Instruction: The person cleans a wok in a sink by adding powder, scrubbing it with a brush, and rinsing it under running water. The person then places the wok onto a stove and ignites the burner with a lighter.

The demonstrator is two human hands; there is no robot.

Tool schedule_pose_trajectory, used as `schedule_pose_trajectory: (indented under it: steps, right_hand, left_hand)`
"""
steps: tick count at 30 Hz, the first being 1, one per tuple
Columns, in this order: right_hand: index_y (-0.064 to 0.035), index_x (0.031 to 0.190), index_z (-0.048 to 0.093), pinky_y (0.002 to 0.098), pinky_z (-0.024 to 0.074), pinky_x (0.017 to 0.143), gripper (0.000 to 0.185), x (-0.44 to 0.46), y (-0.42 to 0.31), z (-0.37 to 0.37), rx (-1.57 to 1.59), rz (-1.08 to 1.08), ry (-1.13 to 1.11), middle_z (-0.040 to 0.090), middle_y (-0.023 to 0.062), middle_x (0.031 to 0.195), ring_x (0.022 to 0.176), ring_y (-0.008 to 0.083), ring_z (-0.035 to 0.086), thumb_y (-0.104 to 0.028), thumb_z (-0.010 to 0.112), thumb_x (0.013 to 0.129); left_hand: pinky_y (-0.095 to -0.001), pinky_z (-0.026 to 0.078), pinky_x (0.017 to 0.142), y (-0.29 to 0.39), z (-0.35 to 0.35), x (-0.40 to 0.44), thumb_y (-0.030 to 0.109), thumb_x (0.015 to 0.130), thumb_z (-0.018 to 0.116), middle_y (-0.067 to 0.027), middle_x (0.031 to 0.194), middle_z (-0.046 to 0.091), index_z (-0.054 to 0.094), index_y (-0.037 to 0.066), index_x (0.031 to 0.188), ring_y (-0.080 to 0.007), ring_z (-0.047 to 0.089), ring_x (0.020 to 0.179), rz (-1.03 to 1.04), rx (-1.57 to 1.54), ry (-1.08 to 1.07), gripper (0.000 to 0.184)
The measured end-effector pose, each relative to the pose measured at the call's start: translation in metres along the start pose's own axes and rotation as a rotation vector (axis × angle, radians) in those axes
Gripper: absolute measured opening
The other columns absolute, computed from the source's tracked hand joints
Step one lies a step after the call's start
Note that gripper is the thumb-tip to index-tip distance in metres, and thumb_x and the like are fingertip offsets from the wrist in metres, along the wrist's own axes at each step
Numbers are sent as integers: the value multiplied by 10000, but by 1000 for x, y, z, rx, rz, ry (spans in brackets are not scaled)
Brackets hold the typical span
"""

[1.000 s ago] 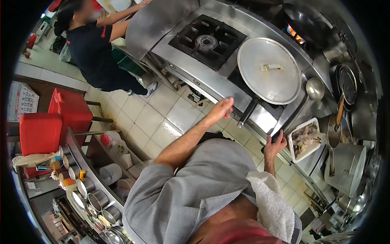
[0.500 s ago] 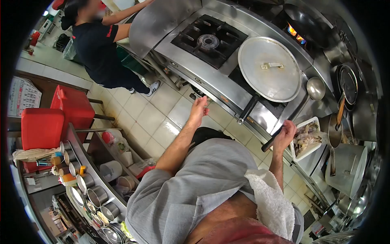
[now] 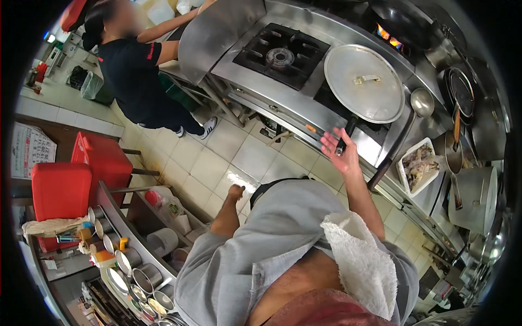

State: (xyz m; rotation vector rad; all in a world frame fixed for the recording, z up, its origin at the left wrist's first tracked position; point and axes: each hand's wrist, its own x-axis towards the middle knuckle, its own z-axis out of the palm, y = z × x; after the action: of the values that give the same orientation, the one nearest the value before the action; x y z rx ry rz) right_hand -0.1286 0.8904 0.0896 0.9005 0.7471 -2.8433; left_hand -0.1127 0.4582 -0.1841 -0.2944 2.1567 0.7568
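My right hand (image 3: pixel 341 152), palm up with the fingers spread, is at the end of a black handle (image 3: pixel 348 136). That handle sticks out from under a large round metal lid (image 3: pixel 364 84) on the stove; whether my palm touches it, I cannot tell. My left hand (image 3: pixel 235 191) hangs low beside my hip over the floor, with its fingers hidden from above. To the right of the lid lies a long-handled ladle (image 3: pixel 422 103), its dark grip reaching past the stove's front edge.
A bare gas burner (image 3: pixel 280 58) lies left of the lid. Flames burn under a wok (image 3: pixel 399 22) at the back. A white tray of meat pieces (image 3: pixel 418 167) stands at right. Another person (image 3: pixel 130 70) works at far left. Metal containers (image 3: pixel 147 278) line the counter behind me.
My right hand has left the ladle's grip and moved left to the black handle, opening out. My left hand has dropped back from before the stove to my side.
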Motion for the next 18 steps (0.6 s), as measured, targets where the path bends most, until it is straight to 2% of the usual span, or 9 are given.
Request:
schedule_pose_trajectory:
  steps: [1,2,4,5,7,9,10,12,18]
  right_hand:
    - [-98,974,537,309,437,559,227,7,3,4,71,-33,-5,553,51,801,642,164,519,-272,577,834]
    - [-98,974,537,309,437,559,227,20,5,-2,79,-41,-3,553,51,801,642,164,519,-272,577,834]
    - [-93,868,556,269,407,481,136,43,3,-23,201,-32,-321,534,20,703,548,130,484,-228,554,847]
    - [-92,813,556,254,369,434,114,40,1,-14,212,-83,-220,504,-8,649,500,103,448,-202,552,845]
    - [-108,717,498,260,349,412,138,48,-3,-16,188,-94,-198,437,-23,563,459,98,421,-160,570,822]
    - [-118,668,445,256,331,393,188,49,-1,-19,119,-147,-152,400,-35,532,427,92,394,-128,559,817]
    - [-119,649,419,250,324,387,213,47,1,-14,83,-173,-100,384,-40,527,416,88,380,-112,540,824]
    - [-119,673,428,251,318,373,181,48,9,-8,91,-212,-85,381,-39,523,410,85,386,-92,554,801]
    - [-121,708,429,254,329,362,171,48,25,11,37,-307,36,399,-36,525,393,86,381,-58,578,762]
  left_hand:
    - [-304,411,402,-18,-3,-5,320,798,537,-81,575,531,543,1,700,-181,514,456,-68,-197,16,334]
    - [-277,394,393,-25,-10,-23,301,785,555,-59,608,500,538,18,711,-164,500,470,-57,-324,61,293]
    - [-267,387,384,-53,-20,-32,313,790,554,-63,645,521,541,23,724,-152,509,485,24,-379,79,298]
    - [-264,383,380,-54,-22,-45,317,792,553,-64,655,525,541,25,721,-148,514,493,2,-469,131,300]
    - [-272,372,327,-68,-25,-49,298,798,552,-76,509,478,524,-10,677,-164,484,384,18,-519,165,333]
    - [-260,366,332,-86,-25,-43,282,797,561,-68,557,504,539,-6,746,-153,493,412,11,-529,124,294]
    - [-248,364,344,-77,-35,-55,266,800,573,-62,639,532,536,-16,873,-147,512,450,5,-388,103,293]
    - [-241,368,357,-100,-34,-39,259,811,579,-58,712,543,504,-18,998,-146,528,485,43,-429,24,343]
    - [-240,372,366,-84,-59,-66,258,818,580,-57,735,539,496,-6,996,-149,534,492,-32,-415,49,329]
